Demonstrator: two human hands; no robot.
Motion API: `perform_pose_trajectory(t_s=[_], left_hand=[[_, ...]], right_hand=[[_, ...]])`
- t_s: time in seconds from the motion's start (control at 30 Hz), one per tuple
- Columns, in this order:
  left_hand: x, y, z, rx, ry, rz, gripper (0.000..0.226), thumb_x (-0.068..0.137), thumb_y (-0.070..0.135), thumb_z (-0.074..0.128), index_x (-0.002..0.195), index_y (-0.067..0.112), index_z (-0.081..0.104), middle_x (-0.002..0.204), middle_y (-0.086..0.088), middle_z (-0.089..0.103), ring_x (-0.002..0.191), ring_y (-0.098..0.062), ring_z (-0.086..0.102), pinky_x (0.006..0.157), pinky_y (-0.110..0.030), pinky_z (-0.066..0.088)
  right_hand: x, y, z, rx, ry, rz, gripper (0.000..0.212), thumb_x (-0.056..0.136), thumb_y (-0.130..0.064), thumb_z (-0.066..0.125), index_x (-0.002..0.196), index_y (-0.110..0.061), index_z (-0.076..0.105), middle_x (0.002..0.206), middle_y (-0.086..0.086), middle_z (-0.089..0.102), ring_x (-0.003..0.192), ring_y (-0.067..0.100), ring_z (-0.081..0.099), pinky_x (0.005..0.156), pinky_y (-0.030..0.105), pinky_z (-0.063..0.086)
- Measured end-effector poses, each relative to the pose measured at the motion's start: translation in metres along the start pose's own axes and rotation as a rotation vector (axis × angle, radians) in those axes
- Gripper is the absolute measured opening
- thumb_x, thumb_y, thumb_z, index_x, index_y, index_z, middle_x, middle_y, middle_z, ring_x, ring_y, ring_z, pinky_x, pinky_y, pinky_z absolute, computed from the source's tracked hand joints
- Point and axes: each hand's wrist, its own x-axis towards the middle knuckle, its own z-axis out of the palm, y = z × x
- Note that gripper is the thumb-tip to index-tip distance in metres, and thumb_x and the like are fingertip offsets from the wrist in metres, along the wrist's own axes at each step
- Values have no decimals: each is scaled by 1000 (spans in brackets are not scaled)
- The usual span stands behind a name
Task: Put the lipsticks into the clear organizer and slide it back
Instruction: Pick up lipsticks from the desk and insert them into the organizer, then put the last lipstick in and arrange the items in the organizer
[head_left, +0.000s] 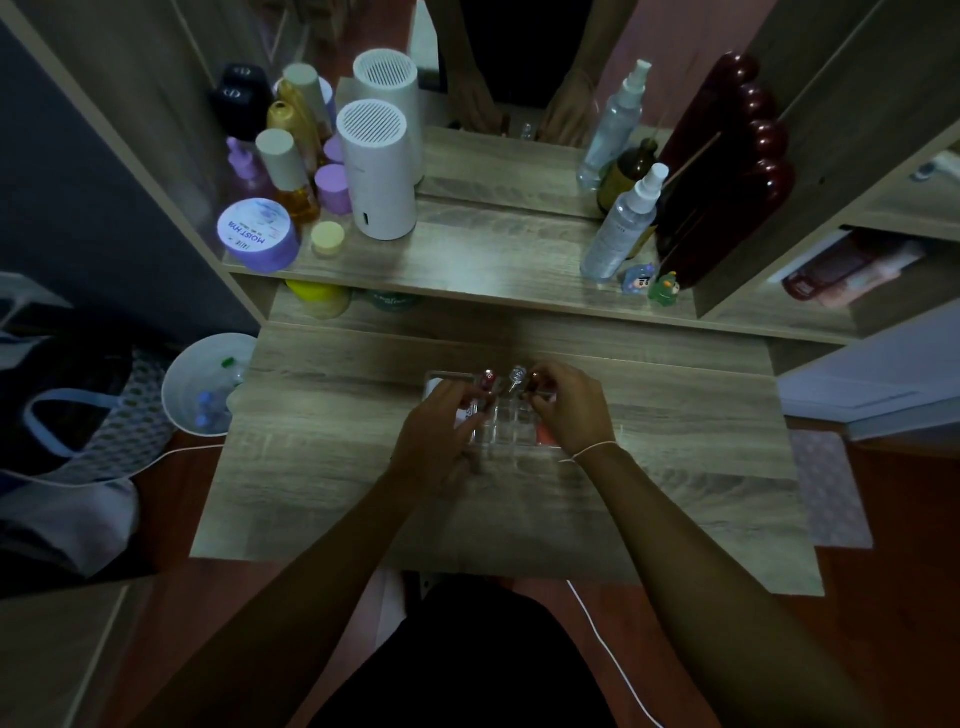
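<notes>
The clear organizer (506, 423) stands on the wooden desk (332, 467), between my two hands. Lipsticks stand in its back cells: a red-capped lipstick (487, 382) and a clear-capped lipstick (517, 375) stick up. My left hand (441, 436) rests on the organizer's left side, fingers curled around a small dark lipstick near its front edge. My right hand (569, 402) is at the back right, fingertips pinched on a lipstick that stands in a cell. The scene is dim, so the cells under my hands are hard to read.
A raised shelf (467, 260) behind carries a white cylinder (376, 171), purple jars (260, 236), spray bottles (621, 223) and small figurines (652, 283). A dark red mirror frame (727, 166) stands at right. A white bucket (208, 384) sits left of the desk, and a white cable (613, 660) runs below.
</notes>
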Motion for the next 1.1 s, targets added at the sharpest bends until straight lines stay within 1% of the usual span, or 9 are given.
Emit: perform_pose_trajectory(t_s=[0.2, 0.3, 0.53, 0.67, 0.73, 0.8, 0.93, 1.0, 1.1], left_hand=[[-2, -3, -1, 18, 13, 15, 17, 87, 20, 65, 101, 12, 60, 107, -10, 61, 78, -4, 55, 63, -3, 35], [-3, -6, 0, 51, 18, 29, 17, 86, 18, 65, 101, 12, 59, 105, -10, 61, 79, -6, 54, 67, -5, 34], [-3, -6, -4, 44, 50, 38, 21, 85, 20, 66, 102, 10, 60, 102, -10, 63, 86, -20, 60, 74, -36, 52], [-3, -6, -5, 21, 58, 39, 20, 85, 19, 66, 102, 10, 60, 103, -10, 64, 88, -19, 60, 76, -34, 52], [-3, -6, -7, -6, 80, 34, 20, 85, 17, 66, 102, 9, 59, 103, -10, 64, 88, -16, 60, 74, -25, 50], [-3, -8, -12, -37, 133, 12, 23, 85, 15, 67, 105, 7, 59, 104, -13, 64, 90, -15, 59, 74, -19, 46], [-17, -28, -27, -50, 279, -100, 28, 90, 20, 61, 115, 10, 56, 110, -11, 64, 95, -14, 58, 80, -25, 46], [-28, -46, -35, 16, 346, -178, 28, 93, 22, 56, 119, 14, 54, 114, -9, 63, 98, -13, 57, 81, -27, 44], [-49, -75, -45, 128, 359, -232, 30, 96, 24, 49, 124, 12, 50, 122, -13, 59, 108, -25, 57, 90, -36, 46]], right_hand=[[-1, -2, -1, -22, -12, 6, 24, 75, -15, 73, 96, -23, 65, 93, 0, 72, 87, 22, 66, 88, 47, 50], [-2, -1, -2, -35, 5, 15, 25, 73, -15, 72, 96, -24, 66, 91, -1, 72, 87, 23, 66, 89, 42, 48], [-5, -1, -7, -22, 14, 7, 29, 72, -14, 72, 98, -24, 65, 94, 0, 72, 89, 23, 66, 90, 44, 49], [-8, -3, -10, 30, 17, 16, 36, 73, -15, 74, 107, -22, 63, 103, 2, 70, 96, 23, 64, 91, 48, 48], [-12, -6, -14, 43, 48, 14, 41, 75, -18, 74, 114, -22, 60, 112, 4, 65, 104, 23, 60, 95, 48, 46], [-19, -12, -17, 53, 141, 4, 42, 79, -20, 71, 118, -21, 57, 118, 6, 60, 109, 24, 56, 96, 46, 45], [-38, -31, -16, 132, 375, -92, 27, 85, -15, 62, 112, -14, 59, 112, 10, 59, 103, 24, 55, 88, 39, 48], [-50, -44, -6, 126, 368, -170, 22, 85, -14, 58, 107, -14, 59, 105, 11, 61, 98, 26, 56, 85, 37, 47], [-66, -62, 19, 97, 236, -268, 22, 83, -13, 61, 105, -15, 60, 103, 12, 63, 95, 24, 59, 82, 30, 46]])
